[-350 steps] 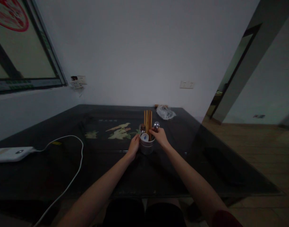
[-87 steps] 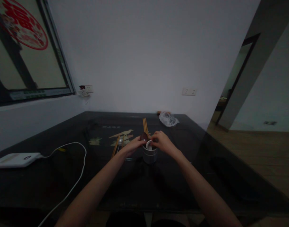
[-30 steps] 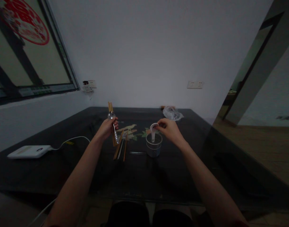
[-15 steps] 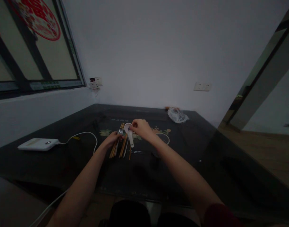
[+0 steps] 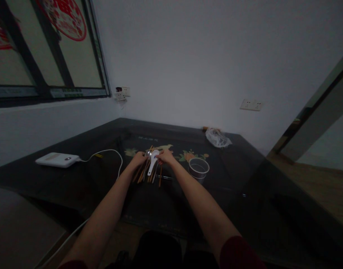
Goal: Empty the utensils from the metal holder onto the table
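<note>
A bundle of wooden chopsticks [image 5: 145, 172] lies on the dark table [image 5: 244, 179] with a metal spoon beside them. My left hand [image 5: 139, 158] rests closed on the top end of that pile, at the shiny spoon bowl [image 5: 148, 153]. My right hand [image 5: 166, 157] pinches the bowl end of a white ceramic spoon [image 5: 152, 161], whose handle lies down across the chopsticks. To the right stands a round metal cup [image 5: 198, 169], with nothing showing above its rim.
A white power bank [image 5: 57, 160] with a white cable [image 5: 115, 158] lies at the left. A crumpled clear plastic bag [image 5: 217, 138] sits at the table's far edge. A window is on the left and wall sockets are behind the table.
My right hand carried the white spoon from the cup over to the chopstick pile and lowered it onto them. My left hand set the chopsticks and metal spoon down. The view swung left.
</note>
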`<state>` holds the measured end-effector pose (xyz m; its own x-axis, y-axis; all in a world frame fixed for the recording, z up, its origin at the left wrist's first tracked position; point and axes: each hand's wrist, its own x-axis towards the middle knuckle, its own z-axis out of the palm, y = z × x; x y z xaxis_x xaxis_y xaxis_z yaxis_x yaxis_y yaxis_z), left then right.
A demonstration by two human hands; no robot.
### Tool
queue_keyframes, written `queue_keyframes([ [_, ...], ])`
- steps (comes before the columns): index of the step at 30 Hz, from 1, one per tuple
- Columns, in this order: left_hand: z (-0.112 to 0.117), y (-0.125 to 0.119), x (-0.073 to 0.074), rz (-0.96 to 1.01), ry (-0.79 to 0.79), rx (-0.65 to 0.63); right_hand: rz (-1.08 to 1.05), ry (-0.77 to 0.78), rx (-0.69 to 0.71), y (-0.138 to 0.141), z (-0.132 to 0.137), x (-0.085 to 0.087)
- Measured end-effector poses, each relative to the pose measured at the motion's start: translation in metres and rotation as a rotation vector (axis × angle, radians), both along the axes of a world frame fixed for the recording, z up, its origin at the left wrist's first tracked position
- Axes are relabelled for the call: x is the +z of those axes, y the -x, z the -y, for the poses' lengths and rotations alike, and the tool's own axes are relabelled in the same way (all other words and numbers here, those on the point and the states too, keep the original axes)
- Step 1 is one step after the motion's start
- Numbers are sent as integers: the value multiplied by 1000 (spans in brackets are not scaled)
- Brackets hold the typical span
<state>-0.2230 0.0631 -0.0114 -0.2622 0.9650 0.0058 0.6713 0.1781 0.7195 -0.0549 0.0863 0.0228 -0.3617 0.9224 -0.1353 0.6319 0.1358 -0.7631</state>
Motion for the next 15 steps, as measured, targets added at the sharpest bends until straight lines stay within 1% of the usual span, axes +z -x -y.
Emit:
queue_keyframes([
  [2,-1,2,0,-64,-1,6,21,12,16,3,-1,-5],
  [5,-2,4,-1,-148,-9,13,64,-20,15,8,0,-8],
  [9,-1,5,-3,-245,-26,24,134,-75,-25,14,5,-5],
  [15,2,9,-5,-352,-59,44,196,-111,-79,20,14,-2],
])
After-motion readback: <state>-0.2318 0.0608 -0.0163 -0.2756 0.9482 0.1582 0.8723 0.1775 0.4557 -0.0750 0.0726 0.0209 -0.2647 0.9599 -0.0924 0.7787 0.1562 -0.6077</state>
